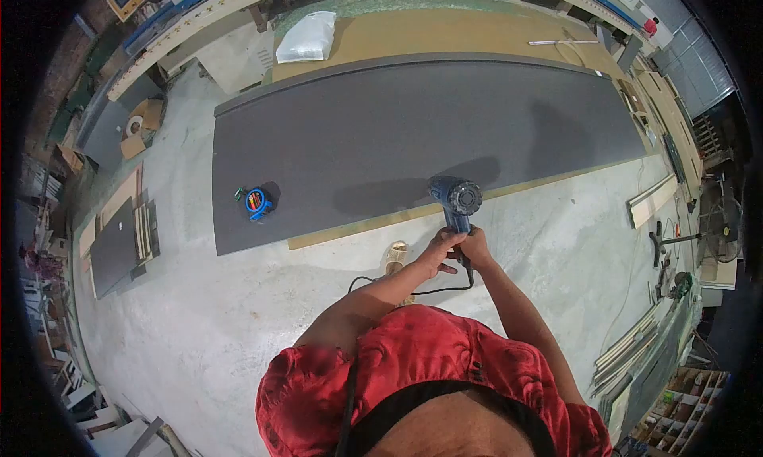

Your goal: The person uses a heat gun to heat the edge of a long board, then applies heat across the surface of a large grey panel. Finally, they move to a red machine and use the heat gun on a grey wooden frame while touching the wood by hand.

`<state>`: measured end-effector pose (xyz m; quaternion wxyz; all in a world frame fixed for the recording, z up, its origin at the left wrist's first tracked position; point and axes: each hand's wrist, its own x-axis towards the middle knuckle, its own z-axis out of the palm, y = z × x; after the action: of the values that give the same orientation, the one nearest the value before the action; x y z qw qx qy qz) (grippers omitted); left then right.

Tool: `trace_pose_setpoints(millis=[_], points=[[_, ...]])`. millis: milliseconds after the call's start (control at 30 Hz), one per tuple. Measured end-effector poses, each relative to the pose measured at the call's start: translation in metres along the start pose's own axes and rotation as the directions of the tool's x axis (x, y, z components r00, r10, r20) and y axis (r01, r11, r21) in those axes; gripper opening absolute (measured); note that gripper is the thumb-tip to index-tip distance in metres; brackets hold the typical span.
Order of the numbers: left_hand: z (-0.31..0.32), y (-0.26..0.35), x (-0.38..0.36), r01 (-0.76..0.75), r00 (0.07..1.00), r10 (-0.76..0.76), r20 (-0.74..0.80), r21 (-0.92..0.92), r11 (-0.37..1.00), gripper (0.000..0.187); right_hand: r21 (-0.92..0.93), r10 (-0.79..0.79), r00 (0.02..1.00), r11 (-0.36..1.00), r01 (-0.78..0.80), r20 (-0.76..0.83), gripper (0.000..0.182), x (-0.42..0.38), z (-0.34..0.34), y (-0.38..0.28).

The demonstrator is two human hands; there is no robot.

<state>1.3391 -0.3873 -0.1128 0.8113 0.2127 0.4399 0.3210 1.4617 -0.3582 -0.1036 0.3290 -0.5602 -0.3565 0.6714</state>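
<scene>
A dark blue heat gun (457, 196) is held out in front of me, over the near edge of a large dark grey panel (413, 123). My right hand (477, 249) is wrapped round its handle. My left hand (439, 252) closes on the handle's lower end from the other side; some of its fingers are partly hidden. A black cord (445, 288) loops below my hands. On the panel's left part sits a round blue container (257, 203) with small coloured items inside, beside a small green object (239, 194).
Beneath the panel lies a tan board (366, 232). A white plastic bag (307, 37) stands at the back on a brown sheet (445, 29). Cut boards (115, 246) lean at left; strips (628, 354) lie at right near a fan (719, 228). A cardboard box (143, 127) sits far left.
</scene>
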Motion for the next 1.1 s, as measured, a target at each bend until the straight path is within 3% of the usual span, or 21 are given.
trace_pose_setpoints(millis=[100,167,267,367,500,567,700,967,1100], points=[[-0.011,-0.005,-0.009,-0.01,1.0,0.01,-0.006,0.018,1.0,0.069,0.017,0.002,1.0,1.0,-0.002,-0.024,0.031,0.002,0.003,0.001],[-0.017,-0.008,-0.015,-0.012,1.0,0.012,-0.006,0.017,1.0,0.062,-0.262,0.026,0.995,0.964,-0.05,-0.095,0.032,0.008,0.003,0.004],[-0.025,-0.015,-0.023,0.005,1.0,-0.005,0.007,0.012,1.0,0.075,-0.413,-0.107,0.984,0.91,0.04,-0.14,0.034,0.023,0.003,0.026],[-0.03,-0.018,-0.037,0.013,1.0,-0.013,-0.013,0.02,1.0,0.076,-0.398,-0.027,0.987,0.916,-0.039,-0.158,0.037,0.001,0.022,-0.001],[-0.035,-0.026,-0.051,0.015,0.999,-0.014,-0.032,0.043,0.999,0.078,-0.377,-0.033,0.984,0.926,-0.035,-0.172,0.031,-0.003,0.029,0.0],[-0.038,-0.028,-0.057,-0.013,1.0,0.013,0.006,0.052,0.999,0.077,-0.36,-0.028,0.981,0.932,-0.044,-0.192,0.039,0.001,0.03,0.006],[-0.042,-0.032,-0.064,-0.037,0.999,0.033,0.042,0.107,0.994,0.077,-0.323,-0.023,0.98,0.946,-0.042,-0.196,0.038,-0.004,0.037,0.007],[-0.059,-0.026,-0.062,0.053,0.98,-0.114,0.164,0.336,0.94,0.071,-0.304,0.055,0.961,0.942,-0.14,-0.271,0.033,-0.012,0.06,-0.013],[-0.096,-0.014,-0.084,0.083,0.956,-0.173,0.238,0.346,0.934,0.07,-0.286,0.031,0.963,0.952,-0.11,-0.266,0.03,-0.005,0.071,0.0]])
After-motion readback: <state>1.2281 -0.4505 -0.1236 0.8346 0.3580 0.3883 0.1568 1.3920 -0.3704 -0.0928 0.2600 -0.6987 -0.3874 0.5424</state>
